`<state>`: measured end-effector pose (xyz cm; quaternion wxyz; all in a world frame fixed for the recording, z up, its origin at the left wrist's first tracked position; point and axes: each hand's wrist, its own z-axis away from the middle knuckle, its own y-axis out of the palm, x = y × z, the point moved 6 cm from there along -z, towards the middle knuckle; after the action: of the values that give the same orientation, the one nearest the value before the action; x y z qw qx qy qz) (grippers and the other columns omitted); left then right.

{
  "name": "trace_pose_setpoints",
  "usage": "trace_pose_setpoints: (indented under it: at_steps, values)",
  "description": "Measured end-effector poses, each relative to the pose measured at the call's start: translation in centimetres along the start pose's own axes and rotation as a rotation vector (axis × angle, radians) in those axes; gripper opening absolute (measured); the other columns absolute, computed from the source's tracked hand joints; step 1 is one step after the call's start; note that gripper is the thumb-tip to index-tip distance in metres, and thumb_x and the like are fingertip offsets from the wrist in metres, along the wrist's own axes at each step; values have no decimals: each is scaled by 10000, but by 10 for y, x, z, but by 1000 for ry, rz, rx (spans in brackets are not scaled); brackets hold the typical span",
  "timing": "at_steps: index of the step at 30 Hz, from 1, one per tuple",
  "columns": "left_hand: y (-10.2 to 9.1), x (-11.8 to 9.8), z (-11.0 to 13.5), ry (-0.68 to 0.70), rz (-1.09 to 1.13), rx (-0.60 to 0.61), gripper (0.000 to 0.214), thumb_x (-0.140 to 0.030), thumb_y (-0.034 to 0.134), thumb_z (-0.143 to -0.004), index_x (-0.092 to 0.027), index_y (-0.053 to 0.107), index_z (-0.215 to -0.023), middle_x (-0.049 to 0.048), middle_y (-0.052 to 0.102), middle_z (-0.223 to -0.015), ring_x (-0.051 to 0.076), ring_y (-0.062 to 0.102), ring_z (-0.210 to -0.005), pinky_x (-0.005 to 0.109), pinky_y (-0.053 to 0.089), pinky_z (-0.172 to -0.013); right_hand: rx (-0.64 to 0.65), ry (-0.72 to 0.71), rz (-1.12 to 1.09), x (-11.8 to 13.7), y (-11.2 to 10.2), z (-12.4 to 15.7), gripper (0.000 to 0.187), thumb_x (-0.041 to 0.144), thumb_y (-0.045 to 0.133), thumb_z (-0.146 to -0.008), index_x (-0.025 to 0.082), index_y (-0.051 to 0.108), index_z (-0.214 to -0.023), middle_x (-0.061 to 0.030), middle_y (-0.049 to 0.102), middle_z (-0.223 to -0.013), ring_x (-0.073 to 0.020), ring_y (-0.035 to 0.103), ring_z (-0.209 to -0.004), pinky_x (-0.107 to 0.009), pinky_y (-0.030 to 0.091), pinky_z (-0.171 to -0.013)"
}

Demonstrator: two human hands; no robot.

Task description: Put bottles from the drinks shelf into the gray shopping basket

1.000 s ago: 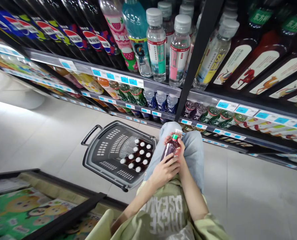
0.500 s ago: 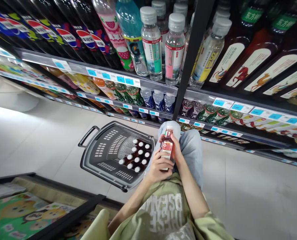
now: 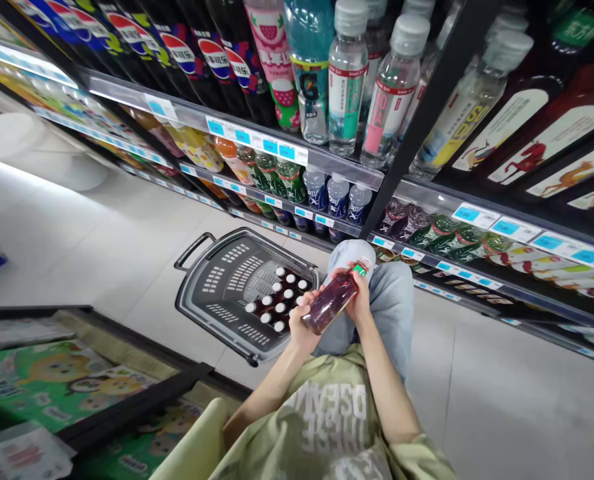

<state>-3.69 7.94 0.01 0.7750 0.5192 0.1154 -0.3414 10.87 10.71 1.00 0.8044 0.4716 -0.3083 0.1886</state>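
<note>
Both my hands hold one bottle of dark reddish tea [image 3: 331,303] above my knees. It lies tilted, its base toward the lower left and its capped neck with a green band toward the upper right. My left hand [image 3: 304,328] is wrapped round the base end. Around the neck end, my right hand [image 3: 361,297] is closed. The side facing me shows dark liquid, with no large label visible. Just left of my knees stands a grey shopping basket [image 3: 217,267] on the floor, with several white-capped dark bottles [image 3: 279,303] upright at its right end.
Ahead of me runs a drinks shelf [image 3: 337,163] with cola, water and tea bottles. A black-framed display [image 3: 141,337] with green packages [image 3: 41,373] stands at the lower left. White round containers [image 3: 41,150] sit on the tiled floor [image 3: 141,247] at the far left.
The bottle has gone from nearly upright, label showing, to tilted with its neck to the right and another side facing me. My view has shifted a little left.
</note>
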Motion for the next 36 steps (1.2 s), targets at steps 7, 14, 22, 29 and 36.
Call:
trace_pose_setpoints:
  at_steps: [7,14,22,29,36]
  values:
    - [-25,-56,-5,208,-650,70,254,-405,839,-775,-195,739,-875,48,701,-887,214,659,-864,337,540,-829,94,-52,208,-13,18,5,401,537,779,-836,243,586,-1028,2,761,-758,-233,747,-705,-350,608,-693]
    - [22,-121,0,318,-1181,240,491,-541,656,-958,-205,652,-1316,0,577,-853,159,520,-709,265,435,-626,220,-163,632,-43,50,31,340,504,752,-872,216,677,-1037,-25,795,-892,-218,741,-808,-321,608,-773]
    - [74,-145,-6,317,-1768,374,272,-460,668,-883,-190,699,-877,-11,661,-738,146,546,-644,273,429,-663,537,-203,765,-57,77,58,442,434,740,-874,195,670,-1239,-80,812,-1130,-276,779,-1040,-370,623,-918]
    - [38,-194,0,400,-1807,121,260,-448,690,-768,-202,633,-826,-54,601,-647,125,503,-592,244,410,-614,651,-302,1014,-57,51,81,466,358,739,-944,219,636,-1378,-115,759,-1275,-251,749,-1103,-363,599,-982]
    - [-52,-204,-44,423,-1961,-265,306,-487,706,-774,-252,519,-834,-34,622,-667,200,625,-667,304,483,-722,761,-417,1147,-65,57,86,134,173,593,-1016,225,700,-1078,-60,785,-1004,-204,747,-868,-310,585,-843]
